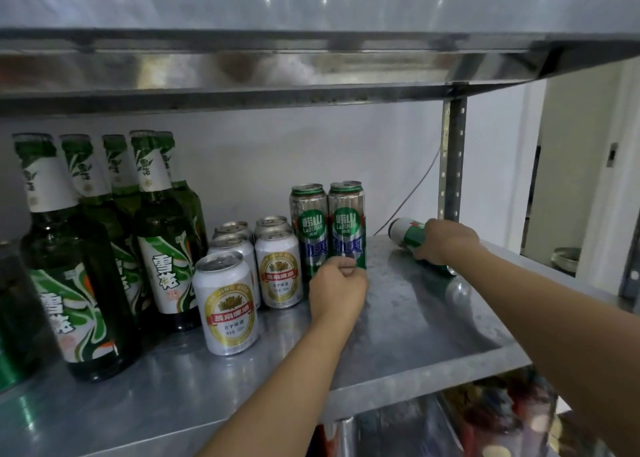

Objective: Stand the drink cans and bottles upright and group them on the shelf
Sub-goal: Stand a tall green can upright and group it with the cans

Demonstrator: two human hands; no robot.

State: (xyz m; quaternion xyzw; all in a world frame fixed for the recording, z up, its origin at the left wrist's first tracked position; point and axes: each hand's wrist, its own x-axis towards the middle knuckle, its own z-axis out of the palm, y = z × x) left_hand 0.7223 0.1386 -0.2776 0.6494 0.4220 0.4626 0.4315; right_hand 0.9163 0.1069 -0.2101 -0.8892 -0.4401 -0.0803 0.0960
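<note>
Several green beer bottles (162, 234) stand upright at the left of the steel shelf (433, 321). Beside them stand several short white cans (227, 304). Right of those are tall green-and-silver cans; my left hand (337, 292) grips the base of the right-hand tall can (346, 221), and another tall can (308, 221) stands just left of it. Near the shelf's back right corner a green-and-white can (407, 233) lies on its side, with my right hand (445, 243) curled round it.
A perforated steel upright (452, 158) rises at the back right behind the lying can. The upper shelf (311, 58) hangs low overhead. A grey cable (414, 193) runs down the white back wall. Packaged goods (491, 418) fill the level below.
</note>
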